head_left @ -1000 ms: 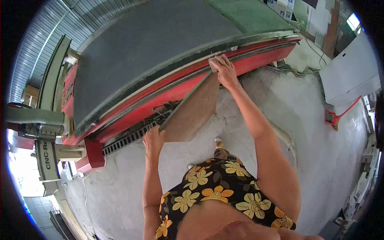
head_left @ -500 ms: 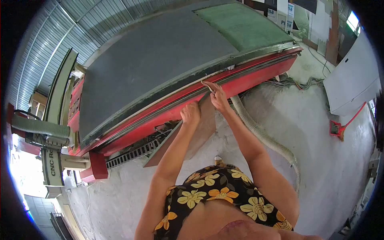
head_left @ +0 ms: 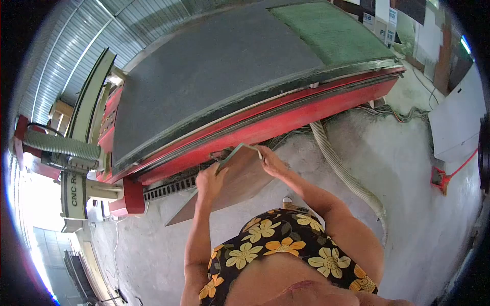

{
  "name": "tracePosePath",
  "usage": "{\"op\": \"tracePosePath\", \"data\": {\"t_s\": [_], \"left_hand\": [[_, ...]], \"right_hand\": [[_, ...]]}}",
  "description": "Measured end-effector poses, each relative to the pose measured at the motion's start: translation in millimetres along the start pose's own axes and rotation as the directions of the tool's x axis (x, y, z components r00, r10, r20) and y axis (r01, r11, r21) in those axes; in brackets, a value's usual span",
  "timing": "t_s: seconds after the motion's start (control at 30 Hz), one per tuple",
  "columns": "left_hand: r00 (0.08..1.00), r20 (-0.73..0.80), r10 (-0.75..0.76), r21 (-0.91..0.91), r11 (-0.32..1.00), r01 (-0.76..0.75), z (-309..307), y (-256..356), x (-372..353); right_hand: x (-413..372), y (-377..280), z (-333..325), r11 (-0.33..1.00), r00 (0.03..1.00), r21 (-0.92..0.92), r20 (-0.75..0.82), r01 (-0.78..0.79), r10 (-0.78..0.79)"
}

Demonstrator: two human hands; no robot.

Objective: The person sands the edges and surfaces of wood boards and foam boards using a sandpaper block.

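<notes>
A flat brown board (head_left: 237,181) is tilted in front of me, beside the red-sided machine. My left hand (head_left: 209,182) is closed on its left edge, below the upper corner. At that corner, my right hand (head_left: 273,162) has its fingers bent around a thin pale strip (head_left: 251,148) that runs along the board's top. The strip's end shows between thumb and fingers. Behind the board is the machine's long red side panel (head_left: 306,113), with a black cable chain (head_left: 171,191) low on the left.
A wide CNC router table (head_left: 214,66) lies ahead, with a gantry (head_left: 76,194) at its left end. A ribbed hose (head_left: 347,171) crosses the floor on the right. Bundled cables (head_left: 400,115), a white cabinet (head_left: 459,120) and a red dustpan (head_left: 439,178) are farther right.
Both hands and the board have come down and away from the machine's edge. My left hand has shifted left, and the board's upper corner now shows between my hands.
</notes>
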State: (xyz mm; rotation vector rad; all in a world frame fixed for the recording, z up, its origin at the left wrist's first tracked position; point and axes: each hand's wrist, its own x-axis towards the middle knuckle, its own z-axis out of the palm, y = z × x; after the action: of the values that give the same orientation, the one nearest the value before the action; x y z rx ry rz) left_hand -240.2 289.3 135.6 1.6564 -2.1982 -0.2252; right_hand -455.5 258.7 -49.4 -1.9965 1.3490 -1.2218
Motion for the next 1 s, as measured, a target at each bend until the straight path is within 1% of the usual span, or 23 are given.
{"op": "tracePosePath", "data": {"t_s": [0.03, 0.1, 0.17, 0.23, 0.33, 0.43, 0.47, 0.53, 0.57, 0.6, 0.63, 0.7, 0.73, 0.83, 0.93, 1.0], "left_hand": [[1.000, -0.007, -0.014, -0.010, 1.000, 0.014, -13, -16, -14], [0.991, 0.019, -0.132, -0.159, 0.978, 0.133, -39, -49, -47], [0.970, 0.090, -0.227, -0.230, 0.943, 0.242, -66, -93, -84], [0.924, 0.035, -0.381, -0.267, 0.887, 0.376, -89, -120, -123], [0.891, -0.121, -0.438, -0.218, 0.887, 0.407, -108, -159, -181], [0.826, -0.227, -0.517, -0.145, 0.856, 0.496, -112, -214, -244], [0.787, -0.183, -0.590, -0.226, 0.804, 0.550, -111, -238, -271], [0.784, -0.127, -0.608, -0.181, 0.791, 0.584, -123, -251, -300], [0.782, -0.096, -0.616, -0.157, 0.785, 0.600, -127, -258, -310], [0.787, -0.107, -0.608, -0.184, 0.790, 0.585, -131, -255, -315], [0.780, -0.087, -0.620, -0.187, 0.779, 0.599, -136, -258, -322], [0.761, -0.051, -0.646, -0.204, 0.753, 0.626, -137, -264, -335], [0.739, -0.075, -0.669, -0.178, 0.739, 0.650, -139, -261, -336], [0.771, -0.094, -0.630, -0.214, 0.769, 0.602, -137, -277, -347], [0.758, -0.095, -0.645, -0.289, 0.747, 0.599, -133, -279, -344], [0.757, -0.093, -0.647, -0.320, 0.739, 0.593, -125, -294, -348]], "right_hand": [[-4, -5, 12, 1.000, 0.996, -0.010, 0.088, 0.003, -0.002], [-14, -17, 35, 0.999, 0.965, -0.032, 0.262, 0.012, -0.003], [-26, -32, 63, 0.999, 0.930, -0.032, 0.367, 0.009, 0.004], [-38, -42, 88, 0.998, 0.876, -0.055, 0.481, 0.020, 0.009], [-55, -40, 133, 0.992, 0.814, -0.035, 0.575, 0.118, -0.077], [-72, -47, 177, 0.998, 0.695, -0.045, 0.719, 0.051, -0.003], [-77, -49, 187, 0.998, 0.683, -0.039, 0.731, 0.048, -0.004], [-83, -58, 203, 0.999, 0.661, -0.027, 0.750, 0.035, -0.003], [-87, -57, 215, 0.998, 0.694, 0.014, 0.718, 0.064, -0.054], [-91, -55, 228, 0.994, 0.722, 0.053, 0.684, 0.091, -0.102], [-97, -53, 240, 0.989, 0.748, 0.088, 0.647, 0.119, -0.147], [-96, -51, 249, 0.983, 0.715, 0.141, 0.675, 0.115, -0.180], [-93, -54, 250, 0.980, 0.699, 0.167, 0.687, 0.111, -0.197], [-78, -62, 247, 0.984, 0.594, 0.157, 0.785, 0.086, -0.177], [-77, -60, 237, 0.984, 0.634, 0.144, 0.752, 0.109, -0.180], [-77, -60, 232, 0.982, 0.659, 0.121, 0.728, 0.148, -0.189]]}}
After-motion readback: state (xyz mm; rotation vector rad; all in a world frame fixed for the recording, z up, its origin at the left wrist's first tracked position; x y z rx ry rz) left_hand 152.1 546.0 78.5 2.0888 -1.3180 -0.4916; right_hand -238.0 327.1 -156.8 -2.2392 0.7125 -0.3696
